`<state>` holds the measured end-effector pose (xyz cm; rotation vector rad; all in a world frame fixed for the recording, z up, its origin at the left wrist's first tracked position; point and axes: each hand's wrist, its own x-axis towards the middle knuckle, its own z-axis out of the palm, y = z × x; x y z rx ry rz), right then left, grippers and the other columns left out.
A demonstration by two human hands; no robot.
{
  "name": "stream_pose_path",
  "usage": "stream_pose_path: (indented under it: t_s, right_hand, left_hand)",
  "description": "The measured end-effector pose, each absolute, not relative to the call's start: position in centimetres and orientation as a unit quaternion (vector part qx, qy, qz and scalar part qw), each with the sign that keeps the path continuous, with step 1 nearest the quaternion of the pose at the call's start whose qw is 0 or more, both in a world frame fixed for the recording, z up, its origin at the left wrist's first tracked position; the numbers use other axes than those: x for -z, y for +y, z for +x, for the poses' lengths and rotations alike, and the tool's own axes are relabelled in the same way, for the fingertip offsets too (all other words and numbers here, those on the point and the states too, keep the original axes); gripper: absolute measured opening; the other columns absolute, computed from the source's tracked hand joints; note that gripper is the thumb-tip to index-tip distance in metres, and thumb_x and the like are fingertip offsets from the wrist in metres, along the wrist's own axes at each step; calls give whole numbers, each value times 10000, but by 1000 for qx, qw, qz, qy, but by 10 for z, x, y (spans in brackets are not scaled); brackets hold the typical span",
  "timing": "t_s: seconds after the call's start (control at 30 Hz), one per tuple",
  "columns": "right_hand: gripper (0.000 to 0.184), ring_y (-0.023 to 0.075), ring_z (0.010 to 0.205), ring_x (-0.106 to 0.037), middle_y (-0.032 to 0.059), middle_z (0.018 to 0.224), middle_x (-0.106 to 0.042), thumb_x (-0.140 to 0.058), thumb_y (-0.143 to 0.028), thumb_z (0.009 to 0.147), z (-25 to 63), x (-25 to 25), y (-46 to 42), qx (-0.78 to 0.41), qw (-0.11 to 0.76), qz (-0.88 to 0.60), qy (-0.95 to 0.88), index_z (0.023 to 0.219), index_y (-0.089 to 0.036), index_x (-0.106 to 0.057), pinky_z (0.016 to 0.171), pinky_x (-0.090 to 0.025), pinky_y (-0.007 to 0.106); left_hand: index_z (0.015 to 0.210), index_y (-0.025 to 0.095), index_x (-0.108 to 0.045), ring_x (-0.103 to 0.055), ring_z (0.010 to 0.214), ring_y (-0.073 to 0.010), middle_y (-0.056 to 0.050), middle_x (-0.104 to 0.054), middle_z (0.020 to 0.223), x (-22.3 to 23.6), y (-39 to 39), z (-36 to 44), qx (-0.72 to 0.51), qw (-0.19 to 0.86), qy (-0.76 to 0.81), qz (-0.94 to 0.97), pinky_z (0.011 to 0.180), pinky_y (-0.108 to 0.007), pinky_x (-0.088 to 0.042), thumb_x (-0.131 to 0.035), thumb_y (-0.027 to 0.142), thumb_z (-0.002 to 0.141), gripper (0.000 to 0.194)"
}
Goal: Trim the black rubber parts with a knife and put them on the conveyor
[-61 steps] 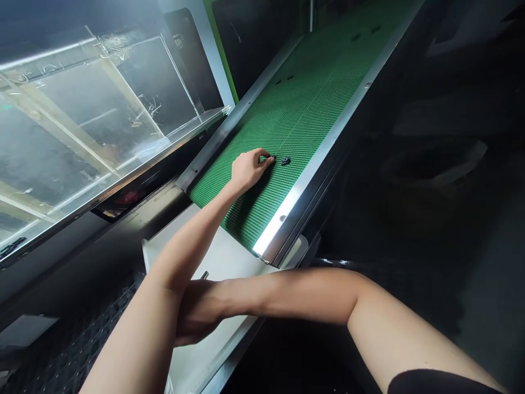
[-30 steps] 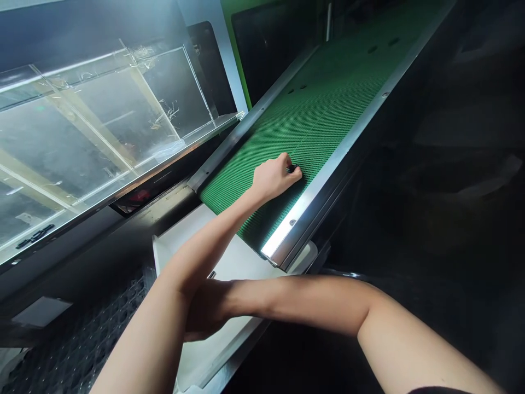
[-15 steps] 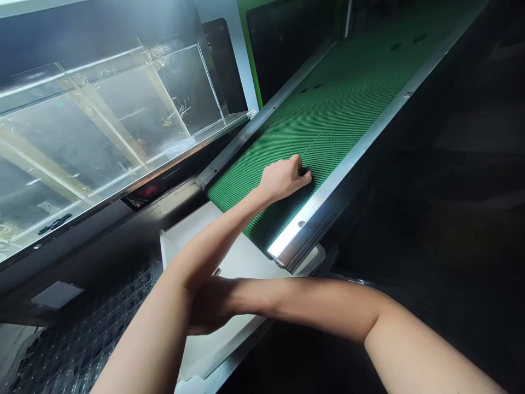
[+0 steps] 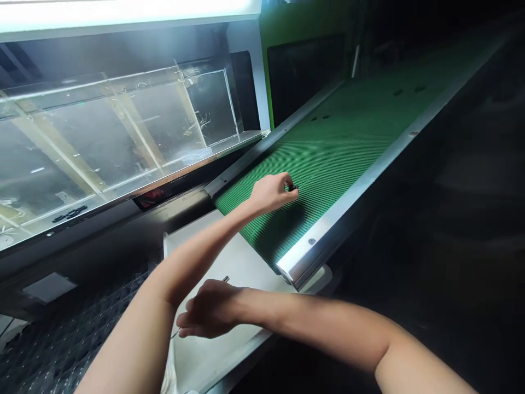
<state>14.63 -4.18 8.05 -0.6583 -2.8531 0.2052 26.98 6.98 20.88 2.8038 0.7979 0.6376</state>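
Note:
My left hand (image 4: 273, 192) reaches over the ribbed green conveyor belt (image 4: 328, 158), thumb and fingers pinched on a small black part (image 4: 293, 187). The hand's shadow falls on the belt beside it. Below, my right hand (image 4: 211, 309) is closed above the white tray (image 4: 246, 262) at the belt's lower end. From it stick out the metal end (image 4: 226, 279) and the fine tip of a thin metal tool, whose kind I cannot make out. My left forearm crosses in front of the right hand's fingertips.
Two pairs of small dark parts (image 4: 326, 116) lie farther up the belt. Metal side rails (image 4: 353, 205) edge it. At left stands a clear divided acrylic bin (image 4: 135, 137) with black parts (image 4: 69, 213) at its front. Below is a dark tray with a grid of pockets (image 4: 82, 334).
My left hand has drawn back and to the left, lifting the black part off the belt. More of my right hand and its tool now shows. The view has tilted up slightly.

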Motion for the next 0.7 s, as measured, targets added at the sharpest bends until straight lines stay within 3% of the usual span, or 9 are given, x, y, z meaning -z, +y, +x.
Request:
stream_pose_path:
  t_s: [0.1,0.23,0.37,0.5,0.6,0.7]
  right_hand:
    - [354,268,830,-780,46,1057,-813,-482,-483,1213,151,-79,-46,-47,82,-234,-968,1179,-234,-732,737,-583,389]
    - [301,294,874,-786,93,1124,-810,-591,-452,1171,157,-75,-45,-56,113,-274,-953,1263,-210,-747,720,-544,362]
    - [212,261,817,-764,93,1090,-810,-659,-303,1115,159,-68,-36,-96,190,-319,-923,1260,-195,-771,702,-491,329]
    - [190,174,789,-714,35,1019,-802,-607,-250,1105,156,-69,-33,-171,298,-341,-875,1179,-210,-777,749,-501,284]
    - [317,152,693,-620,14,824,-708,-515,-375,1158,153,-73,-35,-224,354,-348,-839,1105,-192,-768,703,-494,268]
    - [460,154,611,-479,-21,694,-542,-563,-592,1125,152,-74,-37,-328,398,-354,-780,1160,-183,-771,586,-410,274]
  left_hand:
    - [984,220,-719,-599,720,-158,24,-696,795,-230,68,215,-263,84,287,917,653,-313,-358,-751,345,935,138]
    - [980,208,-705,-539,640,-116,59,-627,717,-245,59,123,-332,46,319,887,634,-291,-337,-780,276,909,124]
    - [1014,204,-705,-467,579,-94,85,-548,650,-240,41,19,-396,-36,345,850,624,-272,-337,-790,231,878,163]
    - [1063,196,-700,-351,525,-84,105,-432,610,-210,13,-73,-496,-6,386,777,569,-254,-313,-758,279,918,177]
    - [1075,209,-696,-360,501,-88,103,-440,594,-174,-11,-106,-500,5,436,748,548,-251,-312,-746,329,930,195]
    - [1091,231,-729,-520,535,-124,45,-594,632,-140,-36,-101,-423,-42,476,770,589,-278,-376,-711,411,956,226]
